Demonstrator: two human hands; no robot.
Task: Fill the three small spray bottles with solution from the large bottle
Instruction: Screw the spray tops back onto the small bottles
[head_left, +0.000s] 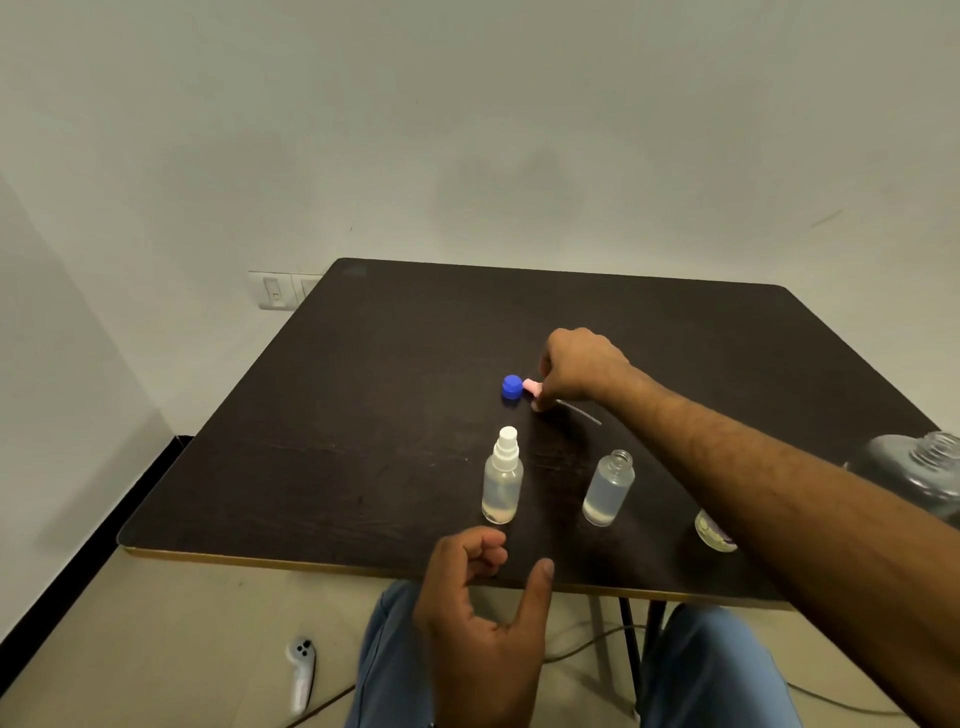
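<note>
A dark table (363, 415) is seen carrying a capped spray bottle (502, 480) near its centre. An uncapped bottle (608, 488) is stood at its 3 o'clock, a blue cap (511, 387) at 12, with a pink sprayer head (532, 388) touching that cap.

Right arm (753, 493) stretched forward, forearm bare, wrist bent down. Right hand (582, 369) knuckles up, fingertips (543, 400) pinched together on a pink spray cap (531, 387). Left hand (483, 613) held low, well nearer the body than the spray cap, palm turned inward, fingers loosely curled, thumb (540, 587) raised, holding nothing.
</note>
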